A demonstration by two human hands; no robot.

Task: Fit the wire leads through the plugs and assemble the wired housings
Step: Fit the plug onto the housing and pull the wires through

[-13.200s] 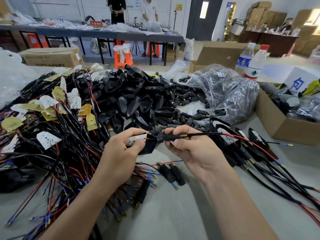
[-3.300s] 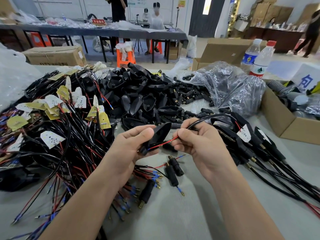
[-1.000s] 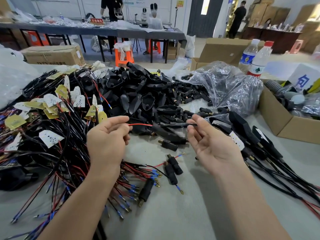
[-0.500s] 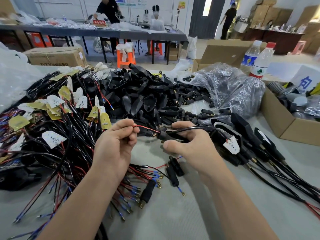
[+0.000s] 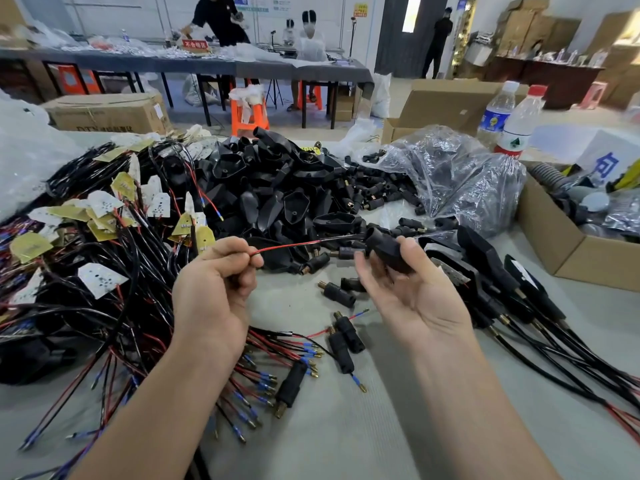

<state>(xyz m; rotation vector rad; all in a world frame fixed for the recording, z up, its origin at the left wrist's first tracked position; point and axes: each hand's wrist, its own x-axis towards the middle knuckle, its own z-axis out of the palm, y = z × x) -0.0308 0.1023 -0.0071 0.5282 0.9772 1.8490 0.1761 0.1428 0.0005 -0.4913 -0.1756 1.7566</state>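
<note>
1. At the far left, a tangle of wire harnesses [image 5: 104, 244] with small yellow and white boards lay heaped on the grey worktop [image 5: 346, 431].
2. The left hand [image 5: 211, 292] pinched the end of a red wire lead [image 5: 291, 244] between thumb and forefinger, with the other fingers curled in.
3. The lead ran to the right, held above the worktop, and entered a black housing [image 5: 386, 252].
4. Behind the lead sat a pile of black housings [image 5: 277, 188]. Loose plugs [image 5: 341, 295] lay on the worktop between the two hands.
5. The right hand [image 5: 412, 299], palm up, gripped the black housing between thumb and fingers.
6. Just right of that hand lay wired housings [image 5: 485, 265], their cables trailing toward the near right edge.
7. A crumpled clear plastic bag [image 5: 460, 174] lay behind them, and an open cardboard box [image 5: 554, 244] stood at the far right.
</note>
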